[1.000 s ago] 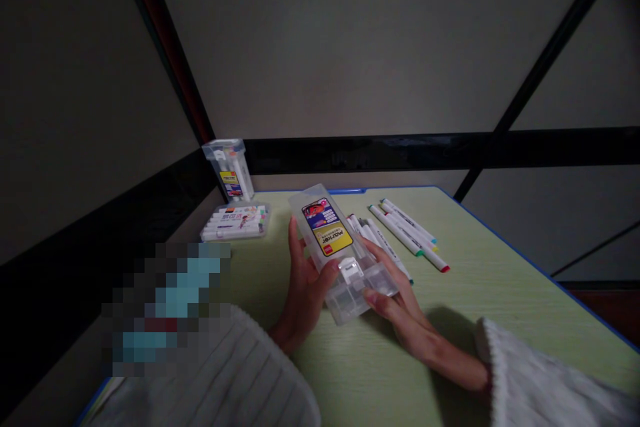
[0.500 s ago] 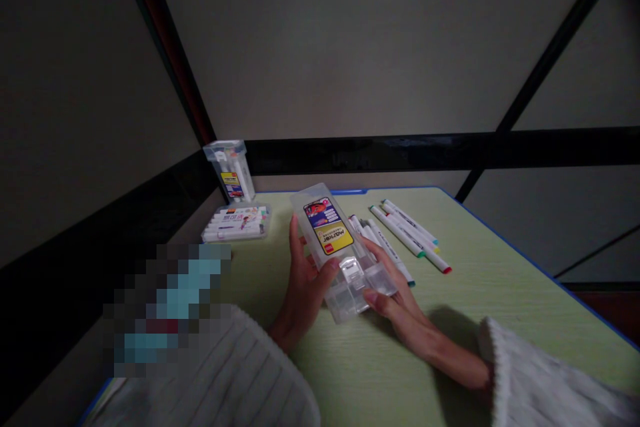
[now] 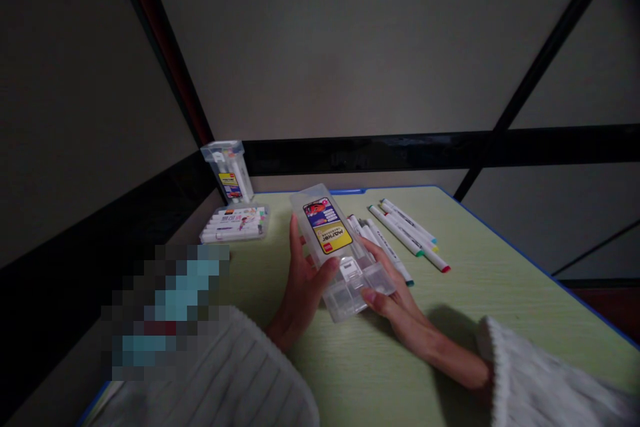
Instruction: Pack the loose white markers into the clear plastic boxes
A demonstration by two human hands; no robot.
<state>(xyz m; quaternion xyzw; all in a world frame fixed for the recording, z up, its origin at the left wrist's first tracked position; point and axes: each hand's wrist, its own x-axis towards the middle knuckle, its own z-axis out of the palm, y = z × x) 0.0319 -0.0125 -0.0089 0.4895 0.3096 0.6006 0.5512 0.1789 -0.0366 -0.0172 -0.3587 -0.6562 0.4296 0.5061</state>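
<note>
A clear plastic marker case (image 3: 307, 203) with a yellow and blue label is held tilted above the table, its lidded, latched end toward me. My left hand (image 3: 303, 287) grips its left side, thumb near the white latch and fingers behind. My right hand (image 3: 395, 303) is closed around the right side of the lid end, with the thumb on the front. No markers show inside the case. Just behind my right hand lie several loose white markers (image 3: 385, 243), partly covered by the case and fingers.
More white markers (image 3: 400, 230) with coloured ends lie at the right. At the back left stand an upright marker case (image 3: 235, 177) and a flat marker box (image 3: 235, 223), both filled. A blurred patch (image 3: 175, 307) covers the left side. The pale green table (image 3: 500, 293) has a blue edge.
Almost nothing differs; the view has shifted very slightly. Both hands keep the same hold on the case.
</note>
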